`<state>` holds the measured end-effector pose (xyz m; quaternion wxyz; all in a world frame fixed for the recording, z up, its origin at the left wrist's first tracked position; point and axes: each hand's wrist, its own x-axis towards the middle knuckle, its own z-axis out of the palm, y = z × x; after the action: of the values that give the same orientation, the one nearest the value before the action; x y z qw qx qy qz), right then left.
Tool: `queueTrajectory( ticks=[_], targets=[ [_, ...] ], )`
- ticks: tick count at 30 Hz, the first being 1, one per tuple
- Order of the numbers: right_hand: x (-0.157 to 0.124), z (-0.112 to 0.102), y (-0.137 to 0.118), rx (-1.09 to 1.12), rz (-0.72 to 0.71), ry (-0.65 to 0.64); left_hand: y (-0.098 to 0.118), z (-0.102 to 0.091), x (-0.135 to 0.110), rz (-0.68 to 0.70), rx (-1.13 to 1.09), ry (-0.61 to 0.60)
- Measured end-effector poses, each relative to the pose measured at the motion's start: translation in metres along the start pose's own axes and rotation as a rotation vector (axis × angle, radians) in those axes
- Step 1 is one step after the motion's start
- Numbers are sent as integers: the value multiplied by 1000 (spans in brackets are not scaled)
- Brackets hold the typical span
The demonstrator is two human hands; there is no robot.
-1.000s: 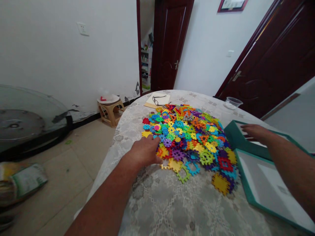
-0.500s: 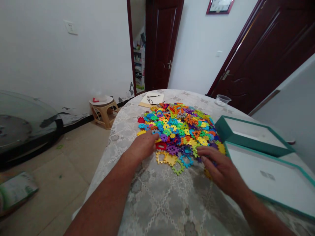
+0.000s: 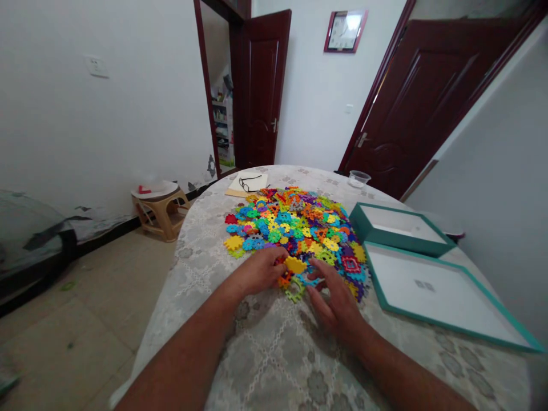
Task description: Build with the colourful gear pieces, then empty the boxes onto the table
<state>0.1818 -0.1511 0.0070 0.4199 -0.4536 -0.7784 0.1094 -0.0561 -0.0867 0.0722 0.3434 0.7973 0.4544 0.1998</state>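
A heap of colourful plastic gear-shaped pieces (image 3: 274, 225) lies on the table. At the heap's near edge, my left hand (image 3: 264, 269) pinches a yellow toothed piece (image 3: 295, 264) between thumb and fingers. My right hand (image 3: 336, 297) is just to the right of it, thumb and fingers apart, beside a blue piece (image 3: 310, 278); whether they touch is unclear. Below the yellow piece rests a lime-green open-centred piece (image 3: 294, 291). A red square frame piece (image 3: 351, 264) sits to the right of my right hand.
A teal-edged shallow box part (image 3: 432, 285) and a deeper teal box part (image 3: 402, 228) stand on the right. Glasses (image 3: 246, 184) rest on a notebook (image 3: 233, 191) at the back, with a clear plastic bowl (image 3: 358, 178) farther right. A stool (image 3: 160, 214) stands left of the table.
My hands have come closer together at the heap's near edge. My left hand has lifted a yellow piece, and my right hand has moved left toward it. The camera view has shifted.
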Motion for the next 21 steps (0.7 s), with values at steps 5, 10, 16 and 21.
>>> queueTrajectory(
  ticks=[5,10,16,21],
  targets=[
    [6,0,6,2,99,-36,8,31,5,-11,-189,-83],
    [10,-6,17,-73,168,65,7,33,9,-117,-348,-76],
    [11,-11,25,-147,100,47,3,31,12,-116,-202,-55],
    [8,-11,16,-219,-34,-166,3,37,11,-63,-124,-24]
  ],
)
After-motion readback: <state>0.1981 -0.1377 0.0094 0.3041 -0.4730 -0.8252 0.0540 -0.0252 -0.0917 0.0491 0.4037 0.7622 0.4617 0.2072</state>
